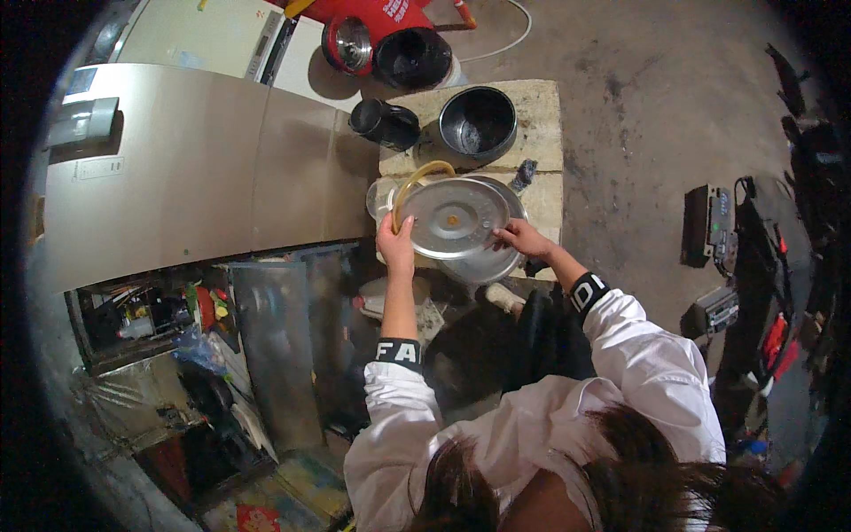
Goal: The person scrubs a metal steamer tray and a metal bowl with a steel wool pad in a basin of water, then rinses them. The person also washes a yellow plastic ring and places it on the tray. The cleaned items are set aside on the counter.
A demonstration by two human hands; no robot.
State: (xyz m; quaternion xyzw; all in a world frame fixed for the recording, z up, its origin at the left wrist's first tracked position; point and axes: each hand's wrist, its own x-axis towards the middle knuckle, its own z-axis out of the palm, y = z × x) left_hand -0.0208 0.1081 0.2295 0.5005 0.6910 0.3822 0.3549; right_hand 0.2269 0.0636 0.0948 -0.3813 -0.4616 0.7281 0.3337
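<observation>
A round metal plate (455,199), like a pot's inner lid, is held up in front of me with a small brown spot at its centre. My left hand (397,243) grips its left rim, thumb on top. A yellowish curved tube or sealing ring (424,171) rises from that same hand and arcs behind the plate. At the right rim, my right hand (522,237) pinches the edge with bent fingers. Below the plate lies a larger shiny metal round (488,265), mostly covered. A clear round piece (376,199) shows beside the left rim.
On the pale worktop (542,106) stand a dark inner pot (477,123), a black cylindrical vessel (385,124) and a crumpled dark scrap (524,175). A white refrigerator (199,153) lies to the left. Beyond are a black basin (412,56) and a red-rimmed pot (348,45).
</observation>
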